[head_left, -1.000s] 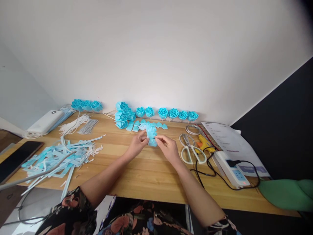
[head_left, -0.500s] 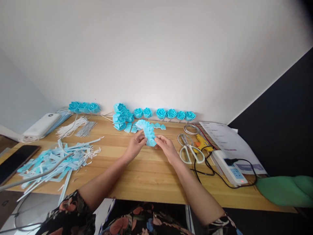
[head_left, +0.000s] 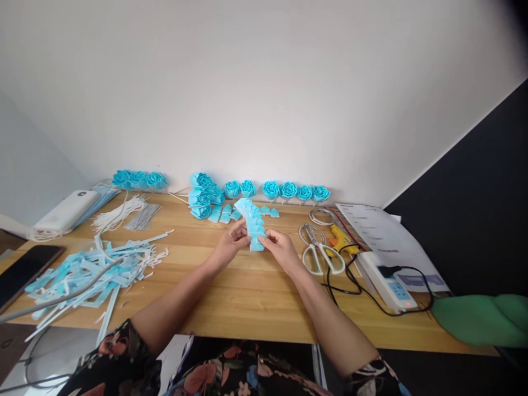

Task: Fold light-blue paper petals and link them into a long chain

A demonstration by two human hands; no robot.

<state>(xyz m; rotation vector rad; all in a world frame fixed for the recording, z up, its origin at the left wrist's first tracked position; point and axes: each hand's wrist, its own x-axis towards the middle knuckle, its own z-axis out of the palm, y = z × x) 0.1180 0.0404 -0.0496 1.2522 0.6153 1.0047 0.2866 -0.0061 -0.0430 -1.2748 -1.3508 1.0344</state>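
Between my hands, above the middle of the wooden table, is a light blue strip of overlapping petals, curved and held upright. My left hand pinches its left edge near the lower end. At the lower right edge, the thumb of my right hand presses on the strip; the fingers behind it are partly hidden. Just beyond the strip lie small loose blue petals, partly covered by it. Several finished blue flowers stand along the wall behind.
Scissors, a yellow glue gun with a black cable and a white power strip lie at right. Blue and white scraps, white cords, a phone and a power bank are at left.
The petal strip has turned more upright and its lower end has shifted slightly down. Both hands keep their pinch, with the right thumb now further onto the strip.
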